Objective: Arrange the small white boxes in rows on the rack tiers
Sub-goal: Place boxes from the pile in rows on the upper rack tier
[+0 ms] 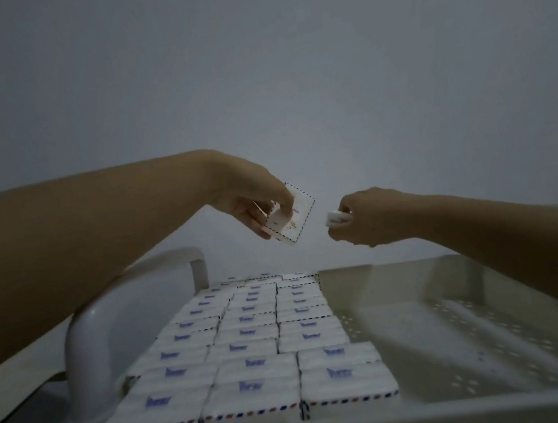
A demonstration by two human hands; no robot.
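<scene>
Boxes (249,335), small and white, lie flat in three side-by-side columns on the left half of the top rack tier (418,303). They are packed edge to edge from the near rim to the far end. Each has a blue mark on its top face, and the nearest ones show a red-and-blue dashed border along the front edge. In the right column the two nearest sit a little further right than those behind them. The right half of the tier is perforated floor with a low raised wall around it.

Above the far end of the rows, the left hand (251,193) holds a tilted box (293,216) in the air, its dashed-edged face turned toward the camera. The thumb lies over the top and the fingers are curled underneath, clamped on it. A thin white edge shows behind it in the same hand; I cannot tell whether that is another box.

Just to the right, not touching it, the right hand (364,218) hangs at about the same height. Its fingers are curled tight round a small white piece (337,218) that pokes out toward the left hand, mostly hidden in the grip.

A rounded white handle (87,334) rises at the left side of the tier, beside the left column. Bare forearms reach in from both sides. A plain grey-blue wall (254,58) fills the far background, and the light is dim.
</scene>
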